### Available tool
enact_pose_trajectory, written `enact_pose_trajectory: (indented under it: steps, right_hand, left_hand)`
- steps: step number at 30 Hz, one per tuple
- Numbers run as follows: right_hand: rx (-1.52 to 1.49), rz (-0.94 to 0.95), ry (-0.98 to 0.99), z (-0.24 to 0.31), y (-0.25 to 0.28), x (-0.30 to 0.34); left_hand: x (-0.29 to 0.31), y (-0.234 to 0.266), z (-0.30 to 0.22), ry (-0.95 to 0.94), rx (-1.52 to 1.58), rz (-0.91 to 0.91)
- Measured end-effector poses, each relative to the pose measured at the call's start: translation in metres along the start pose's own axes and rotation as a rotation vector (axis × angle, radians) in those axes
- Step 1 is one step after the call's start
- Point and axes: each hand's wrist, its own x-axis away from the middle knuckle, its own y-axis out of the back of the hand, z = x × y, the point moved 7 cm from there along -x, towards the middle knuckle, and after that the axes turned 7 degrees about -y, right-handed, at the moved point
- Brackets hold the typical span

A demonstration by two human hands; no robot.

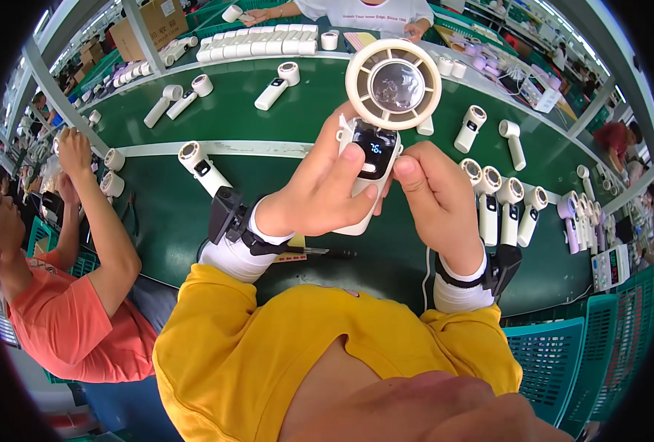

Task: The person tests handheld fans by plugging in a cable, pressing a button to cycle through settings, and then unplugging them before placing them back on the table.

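The head view shows a cream handheld fan (375,125) held up between both hands above the green surface (268,118). The left hand (327,191) is wrapped around the fan's handle from the left, its fingers (353,158) closed on it and the thumb laid over the lower edge of the small dark display panel, which is lit. The right hand (437,199) is closed on the handle's right side, its thumb tip pressed just beside the display. The round grilled fan head is tilted up, away from the wearer, above both hands. Both wrists are bent inward, white cuffs and black strapped wrist devices (227,217) being seen on the forearms below yellow sleeves.

On the surface to the right, a row of upright cream fans (504,199) is stood close together, with lilac fans (571,221) just beyond them. More cream fans (277,85) are laid singly and well apart further out, and a tight row of white handles (257,43) is lined along the far edge. A brown cardboard box (154,26) is seen at the upper left, and teal plastic crates (563,361) at the lower right. Open green surface is left between the hands and the white strip (253,149). A person in an orange shirt (69,324) is seated to the left, and another person's hand (257,15) is at the far side.
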Motion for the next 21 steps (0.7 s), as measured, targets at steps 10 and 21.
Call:
enact_pose_trajectory:
  steps: [10, 21]
  right_hand:
    - [-0.066, -0.017, -0.119, -0.002, 0.019, 0.003]
    - [-0.188, -0.212, -0.135, 0.007, 0.04, 0.007]
  left_hand:
    - [0.005, 0.02, -0.017, -0.138, -0.091, -0.061]
    - [0.015, 0.052, -0.079, -0.145, 0.119, -0.198]
